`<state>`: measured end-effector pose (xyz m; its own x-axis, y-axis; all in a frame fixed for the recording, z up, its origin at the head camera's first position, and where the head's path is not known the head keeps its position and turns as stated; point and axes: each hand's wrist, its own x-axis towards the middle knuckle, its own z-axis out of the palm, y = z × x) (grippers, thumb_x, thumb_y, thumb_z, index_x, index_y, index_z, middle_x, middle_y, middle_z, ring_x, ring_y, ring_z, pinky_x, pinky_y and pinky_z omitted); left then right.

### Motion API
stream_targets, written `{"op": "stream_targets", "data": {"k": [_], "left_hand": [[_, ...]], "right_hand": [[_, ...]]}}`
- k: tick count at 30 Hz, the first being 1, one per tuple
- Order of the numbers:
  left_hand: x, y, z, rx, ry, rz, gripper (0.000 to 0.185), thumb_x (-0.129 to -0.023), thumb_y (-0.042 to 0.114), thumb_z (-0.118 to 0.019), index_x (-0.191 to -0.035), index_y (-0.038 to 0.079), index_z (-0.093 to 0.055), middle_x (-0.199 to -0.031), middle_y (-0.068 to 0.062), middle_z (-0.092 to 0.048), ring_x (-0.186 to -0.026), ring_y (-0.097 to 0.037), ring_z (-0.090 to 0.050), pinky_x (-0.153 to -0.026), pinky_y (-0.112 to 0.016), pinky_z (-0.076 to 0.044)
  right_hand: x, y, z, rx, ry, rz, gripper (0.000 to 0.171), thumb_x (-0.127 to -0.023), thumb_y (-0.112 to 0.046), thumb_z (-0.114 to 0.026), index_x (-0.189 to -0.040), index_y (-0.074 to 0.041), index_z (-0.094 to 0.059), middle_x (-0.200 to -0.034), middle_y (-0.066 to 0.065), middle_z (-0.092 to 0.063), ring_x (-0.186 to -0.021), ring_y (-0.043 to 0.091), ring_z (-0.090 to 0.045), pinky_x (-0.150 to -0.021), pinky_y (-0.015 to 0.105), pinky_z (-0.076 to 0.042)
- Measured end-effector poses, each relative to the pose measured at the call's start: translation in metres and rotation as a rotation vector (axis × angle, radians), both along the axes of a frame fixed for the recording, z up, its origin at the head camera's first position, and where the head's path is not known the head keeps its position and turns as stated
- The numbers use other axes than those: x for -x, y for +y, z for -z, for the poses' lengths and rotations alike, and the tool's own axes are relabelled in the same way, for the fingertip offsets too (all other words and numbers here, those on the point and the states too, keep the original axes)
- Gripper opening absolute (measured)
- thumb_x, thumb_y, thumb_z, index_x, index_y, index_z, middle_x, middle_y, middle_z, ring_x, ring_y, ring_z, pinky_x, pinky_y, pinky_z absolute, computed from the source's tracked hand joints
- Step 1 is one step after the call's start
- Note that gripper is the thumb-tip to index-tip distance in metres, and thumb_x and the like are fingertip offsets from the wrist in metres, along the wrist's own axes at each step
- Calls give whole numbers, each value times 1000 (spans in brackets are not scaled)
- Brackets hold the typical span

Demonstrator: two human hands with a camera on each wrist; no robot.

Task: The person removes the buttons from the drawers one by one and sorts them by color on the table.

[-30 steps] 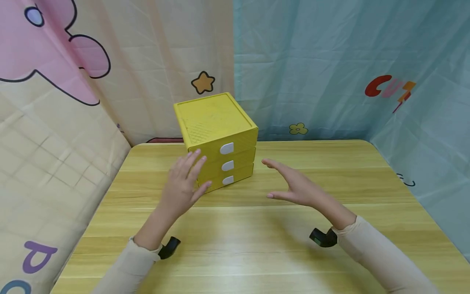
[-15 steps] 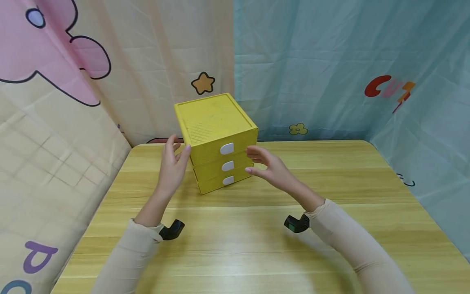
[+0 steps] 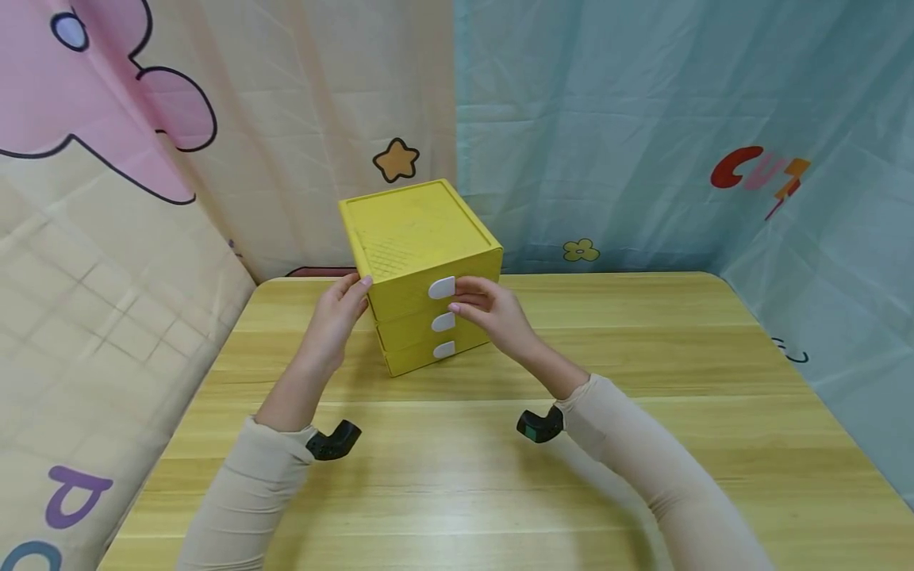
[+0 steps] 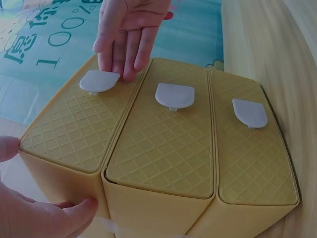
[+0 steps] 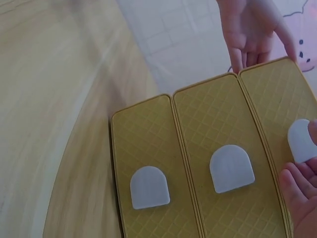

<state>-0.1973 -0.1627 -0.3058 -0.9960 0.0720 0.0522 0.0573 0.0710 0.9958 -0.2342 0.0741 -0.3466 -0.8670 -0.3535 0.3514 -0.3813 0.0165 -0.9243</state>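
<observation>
A yellow three-drawer storage box [image 3: 421, 230] with white tab handles stands on the table, angled slightly. At its front left upper corner, my left hand [image 3: 334, 317] holds the side: the thumb is at the corner and fingers lie against the side wall, as the left wrist view shows. My right hand [image 3: 500, 317] is in front of the drawers, its fingertips right at the edge of the top handle [image 4: 99, 81]. Those fingers are fairly straight, with the thumb apart. All three drawers are closed. Lower down sit the middle handle [image 5: 232, 168] and the bottom handle [image 5: 149, 187].
The box stands near the back of the wooden table [image 3: 457, 476]. Behind it hangs a printed curtain [image 3: 585, 143], cream on the left and blue-green on the right. Black cameras are worn on both wrists, such as the right wrist camera [image 3: 539, 426].
My right hand has moved left and forward to the top handle. The left hand has shifted from before the front left corner onto the side. The box has stayed put.
</observation>
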Motion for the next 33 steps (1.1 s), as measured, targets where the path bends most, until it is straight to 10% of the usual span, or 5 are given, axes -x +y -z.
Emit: {"op": "stream_targets", "data": {"k": [18, 33], "left_hand": [[2, 0, 1, -33, -21, -2, 72, -94, 37, -45, -141, -6, -10, -145, -17, -13, -131, -24, -19, -106, -32, -19], [4, 1, 3, -58, 4, -24, 66, -94, 32, -46, -139, -7, -18, -142, -17, -21, -130, -22, -23, -105, -30, -22]], "right_hand": [[-9, -8, 0, 61, -14, 188, 15, -82, -4, -65, -89, 8, -61, -79, 14, -61, -73, 28, -60, -69, 30, -53], [-64, 25, 9, 45, -12, 177, 15, -81, -6, -66, -89, 6, -61, -80, 13, -61, -69, 20, -60, -67, 32, -53]]}}
